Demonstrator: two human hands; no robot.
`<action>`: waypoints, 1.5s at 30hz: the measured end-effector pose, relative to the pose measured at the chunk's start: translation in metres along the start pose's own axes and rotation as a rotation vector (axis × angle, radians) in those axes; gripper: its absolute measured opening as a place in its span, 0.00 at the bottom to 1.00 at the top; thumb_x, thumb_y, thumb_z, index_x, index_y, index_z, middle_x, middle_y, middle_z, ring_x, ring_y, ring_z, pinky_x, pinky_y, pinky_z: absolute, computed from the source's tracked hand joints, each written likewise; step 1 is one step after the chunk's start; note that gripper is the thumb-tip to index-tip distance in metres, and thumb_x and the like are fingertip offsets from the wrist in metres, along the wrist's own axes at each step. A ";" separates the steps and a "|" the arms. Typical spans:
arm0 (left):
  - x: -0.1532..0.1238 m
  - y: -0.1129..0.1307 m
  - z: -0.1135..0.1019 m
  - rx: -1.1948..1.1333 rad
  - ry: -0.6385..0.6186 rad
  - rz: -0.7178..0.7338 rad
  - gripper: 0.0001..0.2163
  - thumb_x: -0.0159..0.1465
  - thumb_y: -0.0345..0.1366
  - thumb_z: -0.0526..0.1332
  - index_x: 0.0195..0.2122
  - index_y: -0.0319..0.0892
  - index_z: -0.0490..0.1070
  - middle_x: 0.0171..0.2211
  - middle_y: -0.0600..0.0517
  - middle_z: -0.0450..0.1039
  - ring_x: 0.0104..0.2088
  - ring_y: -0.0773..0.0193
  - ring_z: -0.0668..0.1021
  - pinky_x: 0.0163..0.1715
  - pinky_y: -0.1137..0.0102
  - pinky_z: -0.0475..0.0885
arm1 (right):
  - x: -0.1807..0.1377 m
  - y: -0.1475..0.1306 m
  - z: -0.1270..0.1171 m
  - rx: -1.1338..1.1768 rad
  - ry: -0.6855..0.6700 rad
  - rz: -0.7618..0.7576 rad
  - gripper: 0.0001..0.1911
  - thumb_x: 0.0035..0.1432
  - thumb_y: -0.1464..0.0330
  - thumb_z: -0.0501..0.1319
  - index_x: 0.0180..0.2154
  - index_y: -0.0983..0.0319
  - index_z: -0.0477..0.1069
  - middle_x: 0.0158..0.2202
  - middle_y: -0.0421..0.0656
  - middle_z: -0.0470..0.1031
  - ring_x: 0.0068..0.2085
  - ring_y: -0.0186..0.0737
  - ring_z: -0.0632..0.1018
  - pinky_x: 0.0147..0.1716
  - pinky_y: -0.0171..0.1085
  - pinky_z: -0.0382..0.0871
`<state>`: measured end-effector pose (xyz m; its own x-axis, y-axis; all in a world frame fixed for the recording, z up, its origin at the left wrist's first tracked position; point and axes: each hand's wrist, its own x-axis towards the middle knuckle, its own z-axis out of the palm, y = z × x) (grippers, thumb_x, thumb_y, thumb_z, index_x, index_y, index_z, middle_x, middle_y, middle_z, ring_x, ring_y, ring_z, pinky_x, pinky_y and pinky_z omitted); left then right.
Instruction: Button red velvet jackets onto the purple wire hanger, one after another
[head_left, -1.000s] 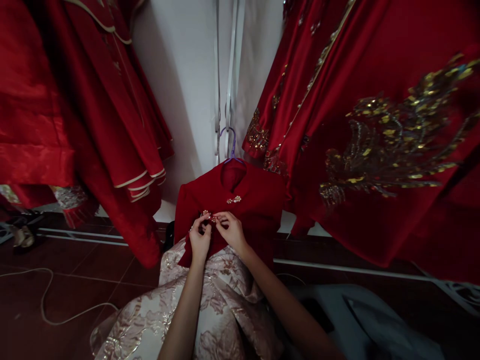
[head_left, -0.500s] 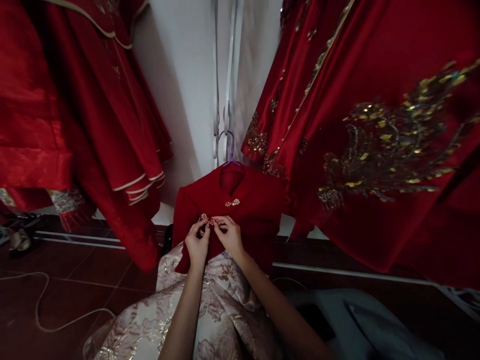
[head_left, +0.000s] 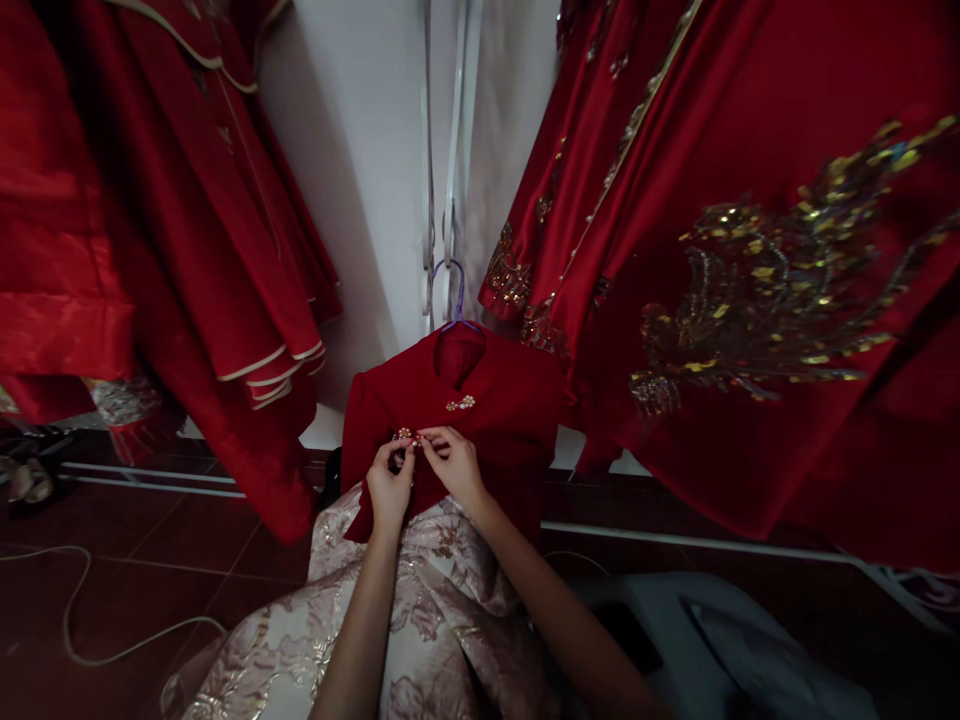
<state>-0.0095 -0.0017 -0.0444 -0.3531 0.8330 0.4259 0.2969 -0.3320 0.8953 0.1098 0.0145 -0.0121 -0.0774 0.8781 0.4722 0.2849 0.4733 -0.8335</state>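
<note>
A small dark red jacket (head_left: 517, 410) hangs on a purple hanger (head_left: 450, 290) in front of me, over a pale gold brocade skirt (head_left: 442, 610). Both my hands meet at a beaded clasp (head_left: 409, 436) on the jacket's left front. My left hand (head_left: 388, 487) pinches the jacket's edge just below the clasp. The fingers of my right hand (head_left: 454, 462) are pinched on the clasp from the right. A second beaded clasp (head_left: 460, 403) sits fastened higher up, near the collar.
Red satin garments (head_left: 172, 250) hang at the left. A red gown with gold sequin embroidery (head_left: 750, 280) hangs at the right. A white wall with a vertical rail (head_left: 442, 150) is behind. A white cord (head_left: 82, 640) lies on the dark red floor tiles. A grey object (head_left: 712, 640) is at lower right.
My hands stay on the lower clasp, with only small finger movements. The view has shifted slightly.
</note>
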 end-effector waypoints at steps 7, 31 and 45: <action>-0.046 0.012 -0.015 0.093 0.104 0.055 0.13 0.59 0.32 0.54 0.46 0.41 0.60 0.43 0.47 0.63 0.38 0.64 0.70 0.42 0.67 0.67 | -0.022 -0.016 -0.068 -0.118 -0.196 0.110 0.10 0.56 0.65 0.56 0.37 0.61 0.73 0.35 0.44 0.78 0.36 0.37 0.78 0.34 0.35 0.72; -0.048 0.015 -0.018 0.001 -0.058 -0.097 0.10 0.58 0.39 0.58 0.37 0.39 0.68 0.31 0.50 0.72 0.29 0.67 0.73 0.32 0.71 0.69 | -0.020 -0.025 -0.051 0.359 -0.279 0.390 0.16 0.41 0.61 0.67 0.32 0.65 0.75 0.29 0.44 0.78 0.28 0.36 0.77 0.32 0.35 0.71; -0.046 0.004 -0.014 -0.065 -0.081 -0.225 0.14 0.51 0.38 0.63 0.37 0.37 0.70 0.28 0.51 0.74 0.26 0.66 0.74 0.29 0.72 0.70 | -0.061 0.015 0.021 0.175 0.203 0.105 0.10 0.53 0.62 0.61 0.33 0.61 0.74 0.32 0.44 0.76 0.31 0.35 0.76 0.31 0.33 0.72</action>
<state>-0.0048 -0.0477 -0.0585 -0.3303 0.9212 0.2057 0.1600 -0.1601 0.9740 0.0987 -0.0309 -0.0594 0.1414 0.8994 0.4137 0.1103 0.4010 -0.9094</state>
